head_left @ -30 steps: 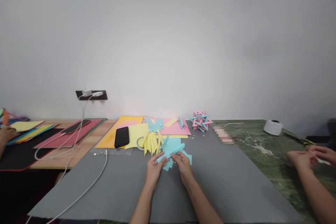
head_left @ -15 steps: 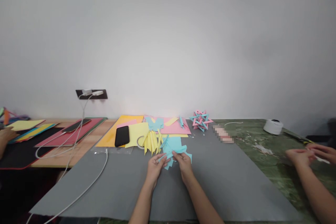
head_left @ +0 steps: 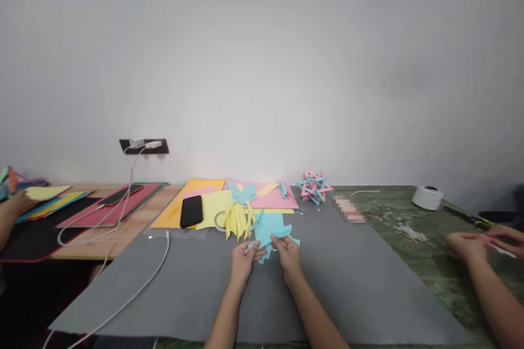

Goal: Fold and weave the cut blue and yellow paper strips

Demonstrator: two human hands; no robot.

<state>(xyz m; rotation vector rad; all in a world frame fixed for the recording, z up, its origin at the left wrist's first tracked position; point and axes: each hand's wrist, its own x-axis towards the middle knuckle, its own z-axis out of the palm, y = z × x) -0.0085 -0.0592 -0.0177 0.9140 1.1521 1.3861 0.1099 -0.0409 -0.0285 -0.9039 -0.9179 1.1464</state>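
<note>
Between my hands is a piece of light-blue paper [head_left: 266, 241], pinched near its two ends. My left hand [head_left: 244, 262] grips its left end, thumb and fingers closed. At the other end my right hand [head_left: 287, 255] pinches it the same way. Under and behind it lie more light-blue paper pieces [head_left: 273, 222], partly covered by what I hold. Just left of these, a bunch of folded yellow paper strips [head_left: 237, 220] lies on the grey mat [head_left: 184, 289]. How the held paper is folded is too small to make out.
A black phone [head_left: 191, 211] rests on coloured sheets. A pink-and-blue paper star model [head_left: 314, 187] stands near the wall. A white cable [head_left: 153, 272] crosses the mat's left side. Co-workers' hands [head_left: 470, 245] work at the right, and another hand [head_left: 18, 204] at the far left.
My hands stay nearly in place on the blue paper, with only slight finger shifts. At the far left, the co-worker's hand has moved a little to the right over the coloured sheets.
</note>
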